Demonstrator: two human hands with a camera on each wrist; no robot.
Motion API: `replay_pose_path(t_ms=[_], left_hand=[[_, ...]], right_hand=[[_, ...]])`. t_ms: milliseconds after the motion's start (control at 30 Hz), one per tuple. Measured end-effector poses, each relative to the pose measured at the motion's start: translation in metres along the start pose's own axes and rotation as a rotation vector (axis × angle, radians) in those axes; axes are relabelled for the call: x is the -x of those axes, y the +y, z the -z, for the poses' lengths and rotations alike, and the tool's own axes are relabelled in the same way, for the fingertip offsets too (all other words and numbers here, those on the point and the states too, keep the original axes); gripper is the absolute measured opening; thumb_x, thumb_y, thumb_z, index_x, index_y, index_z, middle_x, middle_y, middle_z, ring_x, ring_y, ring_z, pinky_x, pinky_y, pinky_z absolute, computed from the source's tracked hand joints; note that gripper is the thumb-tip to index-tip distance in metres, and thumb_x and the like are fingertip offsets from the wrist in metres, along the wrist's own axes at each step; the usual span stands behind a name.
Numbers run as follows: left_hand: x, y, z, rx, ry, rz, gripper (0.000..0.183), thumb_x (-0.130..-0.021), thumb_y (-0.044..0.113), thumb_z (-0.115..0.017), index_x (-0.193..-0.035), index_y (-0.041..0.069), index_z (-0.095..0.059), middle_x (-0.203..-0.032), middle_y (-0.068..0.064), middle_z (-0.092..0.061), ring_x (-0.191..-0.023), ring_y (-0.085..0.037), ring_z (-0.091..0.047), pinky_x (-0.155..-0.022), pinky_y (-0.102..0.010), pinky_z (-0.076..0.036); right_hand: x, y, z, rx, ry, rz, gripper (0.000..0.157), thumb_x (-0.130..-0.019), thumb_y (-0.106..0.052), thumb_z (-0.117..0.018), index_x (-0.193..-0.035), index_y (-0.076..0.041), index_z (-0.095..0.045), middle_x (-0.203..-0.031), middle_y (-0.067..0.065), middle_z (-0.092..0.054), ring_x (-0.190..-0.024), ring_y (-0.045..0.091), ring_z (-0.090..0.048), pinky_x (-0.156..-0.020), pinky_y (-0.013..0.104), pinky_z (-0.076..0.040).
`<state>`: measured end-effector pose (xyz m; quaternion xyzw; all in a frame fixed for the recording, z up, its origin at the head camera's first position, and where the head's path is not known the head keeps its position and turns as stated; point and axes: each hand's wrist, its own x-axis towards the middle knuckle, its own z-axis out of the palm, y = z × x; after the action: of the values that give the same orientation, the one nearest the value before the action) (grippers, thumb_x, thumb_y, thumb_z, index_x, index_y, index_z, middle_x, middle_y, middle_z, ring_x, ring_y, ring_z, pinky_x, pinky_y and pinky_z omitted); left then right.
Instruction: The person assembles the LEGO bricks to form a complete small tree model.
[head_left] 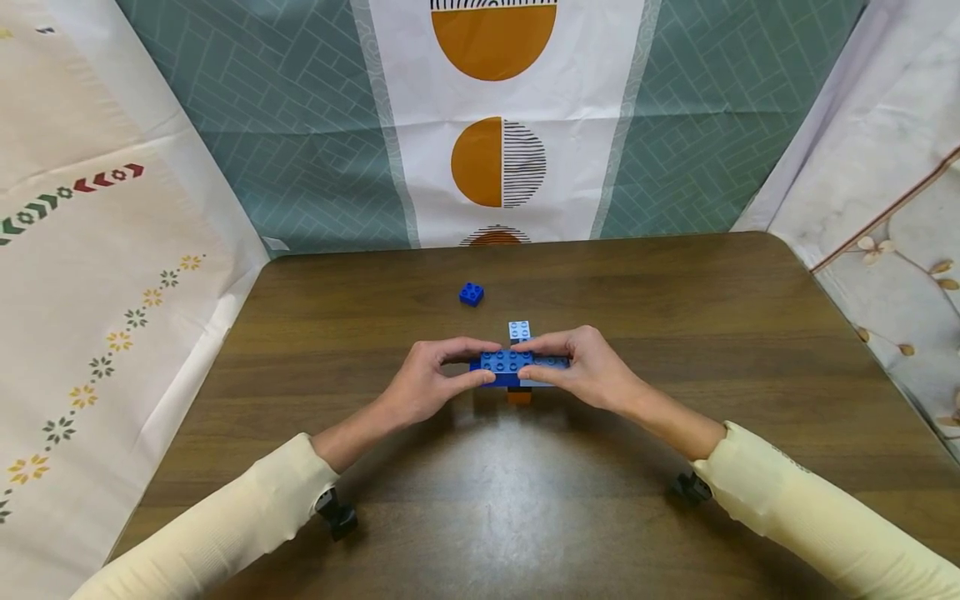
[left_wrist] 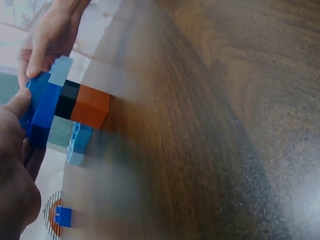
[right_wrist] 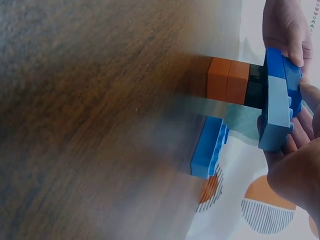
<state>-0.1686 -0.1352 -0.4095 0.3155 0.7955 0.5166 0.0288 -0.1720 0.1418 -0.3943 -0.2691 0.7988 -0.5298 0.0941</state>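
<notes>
"So, how does the grip look?"

"Grasping on both sides: the left hand (head_left: 423, 382) pinches one end of a bright-blue studded plastic brick (head_left: 506, 361), and the right hand (head_left: 591, 368) pinches the other."

"Where does that brick sit?"

"On top, bridging a dark-blue plastic brick (left_wrist: 44, 117) and a pale-blue oblong plastic brick (right_wrist: 276, 115) set end to end."

"What is under those?"

"A black plastic block (right_wrist: 254, 86), then orange plastic blocks (right_wrist: 219, 80), standing on the brown wood-grain desk (head_left: 360, 300)."

"Anything nearby?"

"A light-blue studded plastic piece (right_wrist: 206, 147) lies behind the orange blocks, and a small square blue brick (head_left: 471, 294) rests farther back, a little to the left."
</notes>
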Motion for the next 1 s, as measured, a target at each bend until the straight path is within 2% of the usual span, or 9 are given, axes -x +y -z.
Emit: replay_pose_path(t_ms=[333, 533, 767, 1000], left_hand=[[0.0011, -0.0038, -0.0042, -0.001, 0.025, 0.005, 0.034, -0.097, 0.015, -0.080, -0.130, 0.012, -0.075, -0.125, 0.000, -0.076, -0.113, -0.015, -0.073, -0.099, -0.046, -0.059], [0.0029, -0.0043, -0.0064, -0.002, 0.049, 0.001, 0.034, -0.097, 0.016, -0.080, -0.131, 0.013, -0.075, -0.126, 0.001, -0.076, -0.115, -0.016, -0.072, -0.100, -0.042, -0.058], [0.0048, -0.0076, -0.0090, 0.005, 0.067, -0.007, 0.035, -0.097, 0.014, -0.081, -0.131, 0.013, -0.075, -0.126, 0.001, -0.076, -0.116, -0.016, -0.072, -0.098, -0.047, -0.059], [0.0045, -0.0064, -0.0090, -0.010, 0.070, 0.004, 0.036, -0.096, 0.016, -0.081, -0.132, 0.013, -0.075, -0.127, 0.001, -0.075, -0.117, -0.015, -0.072, -0.099, -0.045, -0.059]], right_hand=[[0.0005, 0.0027, 0.0008, 0.011, 0.000, 0.001, 0.034, -0.095, -0.018, -0.083, -0.128, -0.012, -0.079, -0.118, 0.006, -0.078, -0.097, 0.021, -0.075, -0.080, 0.031, -0.063], [0.0004, 0.0028, 0.0008, 0.000, -0.001, 0.012, 0.035, -0.095, -0.018, -0.083, -0.129, -0.011, -0.078, -0.121, 0.007, -0.078, -0.104, 0.018, -0.076, -0.085, 0.031, -0.062], [0.0018, 0.0038, -0.0018, -0.023, 0.001, 0.022, 0.036, -0.095, -0.015, -0.083, -0.129, -0.008, -0.077, -0.122, 0.009, -0.077, -0.107, 0.019, -0.076, -0.086, 0.031, -0.063], [0.0008, 0.0054, -0.0029, -0.007, 0.016, 0.043, 0.036, -0.094, -0.015, -0.084, -0.128, -0.008, -0.078, -0.121, 0.009, -0.077, -0.106, 0.018, -0.076, -0.085, 0.031, -0.063]])
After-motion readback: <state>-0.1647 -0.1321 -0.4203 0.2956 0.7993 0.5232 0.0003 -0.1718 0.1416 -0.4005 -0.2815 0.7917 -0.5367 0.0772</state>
